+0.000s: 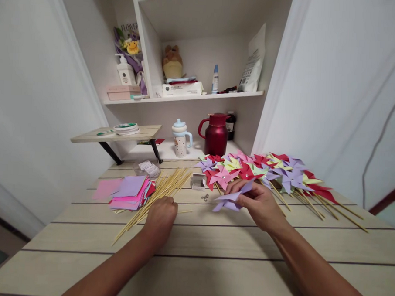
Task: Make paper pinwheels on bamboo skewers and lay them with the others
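Note:
My right hand (256,200) pinches a purple paper pinwheel head (232,199) above the table, its blades folded inward. My left hand (161,216) is closed at the right side of a loose bundle of thin wooden sticks (163,188). One wooden stick (185,211) pokes out to the right from behind its knuckles; the fingertips are hidden. Between the hands, a few small metal fasteners (205,197) lie beside a small open box (198,181). A stack of coloured paper squares (132,191) sits left of the sticks.
Finished pinwheels on sticks (249,167) are piled at the back right. Behind stand a red jug (217,133) and a speckled cup (181,140). A small raised shelf (149,132) carries rolls of tape (126,128) at the left. A clear container (147,168) stands below it.

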{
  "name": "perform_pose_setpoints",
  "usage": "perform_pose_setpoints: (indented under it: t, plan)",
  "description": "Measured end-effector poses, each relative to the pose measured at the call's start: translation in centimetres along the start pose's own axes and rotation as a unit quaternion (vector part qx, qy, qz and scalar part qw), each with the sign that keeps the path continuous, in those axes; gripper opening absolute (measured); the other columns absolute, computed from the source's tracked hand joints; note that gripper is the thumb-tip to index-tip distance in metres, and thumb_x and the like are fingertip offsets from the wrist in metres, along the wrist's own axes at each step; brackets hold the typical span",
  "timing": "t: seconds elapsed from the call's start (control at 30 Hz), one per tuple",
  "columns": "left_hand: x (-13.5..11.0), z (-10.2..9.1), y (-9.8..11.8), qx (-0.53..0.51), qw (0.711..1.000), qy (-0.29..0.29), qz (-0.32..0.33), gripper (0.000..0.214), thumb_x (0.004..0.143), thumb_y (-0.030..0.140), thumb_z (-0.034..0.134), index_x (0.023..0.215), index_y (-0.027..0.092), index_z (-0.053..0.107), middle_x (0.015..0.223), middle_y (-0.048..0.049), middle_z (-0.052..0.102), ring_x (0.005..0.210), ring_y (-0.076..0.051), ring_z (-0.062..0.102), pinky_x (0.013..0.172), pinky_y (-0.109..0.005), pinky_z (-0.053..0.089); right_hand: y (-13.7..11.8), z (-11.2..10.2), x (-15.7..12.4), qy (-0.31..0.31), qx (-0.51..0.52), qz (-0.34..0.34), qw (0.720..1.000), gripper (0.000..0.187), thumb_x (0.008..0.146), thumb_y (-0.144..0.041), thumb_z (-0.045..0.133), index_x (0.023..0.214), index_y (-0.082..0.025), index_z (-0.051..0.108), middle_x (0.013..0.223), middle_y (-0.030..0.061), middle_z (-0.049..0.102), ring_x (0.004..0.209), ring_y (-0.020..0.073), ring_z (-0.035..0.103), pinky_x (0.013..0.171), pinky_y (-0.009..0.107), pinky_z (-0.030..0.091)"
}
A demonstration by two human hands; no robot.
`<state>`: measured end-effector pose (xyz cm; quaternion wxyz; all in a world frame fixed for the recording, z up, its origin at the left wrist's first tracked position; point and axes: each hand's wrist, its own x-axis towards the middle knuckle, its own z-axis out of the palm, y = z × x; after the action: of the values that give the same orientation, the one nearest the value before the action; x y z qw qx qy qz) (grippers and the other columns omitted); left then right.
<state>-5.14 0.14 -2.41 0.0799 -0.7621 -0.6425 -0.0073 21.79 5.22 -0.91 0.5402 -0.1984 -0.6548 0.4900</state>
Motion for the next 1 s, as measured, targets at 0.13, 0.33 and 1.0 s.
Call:
perform_pose_setpoints:
  t: [0.13,0.33,1.0]
  plan:
    - [0.2,0.3,0.1,-0.057,0.998,0.011,-0.009,0.026,0.086,0.008,0.045,0.087,0.009,0.071,0.092,-0.0177,0.069,0.095,-0.029,0.062,0.085,-0.041,0.042,0.0,0.1,-0.1,0.003,0.007,0.004,1.000,0.006,0.076,-0.022,0.076,0.080,-0.022,0.071,0.085,0.0039,0.067,0.068,0.0152,0.058,0.055,0.026,0.045]
    - [1.2,-0.3,0.6,-0.201,0.975,0.054,-0.081,0.024,0.085,0.009,0.047,0.090,0.010,0.070,0.102,-0.0185,0.067,0.109,-0.032,0.056,0.100,-0.047,0.035,-0.2,0.1,-0.1,-0.009,0.005,0.017,1.000,0.004,0.078,-0.023,0.075,0.079,-0.022,0.072,0.081,0.0028,0.066,0.069,0.0150,0.057,0.057,0.026,0.044]
    - [6.8,2.2,1.5,-0.848,0.435,0.012,-0.301,0.038,0.091,0.035,0.060,0.124,0.017,0.057,0.125,-0.0100,0.060,0.105,-0.023,0.062,0.087,-0.045,0.054,0.4,0.7,0.1,-0.048,0.003,0.069,0.996,0.013,0.076,-0.030,0.078,0.076,-0.020,0.069,0.077,0.0028,0.066,0.066,0.0145,0.056,0.058,0.025,0.043]
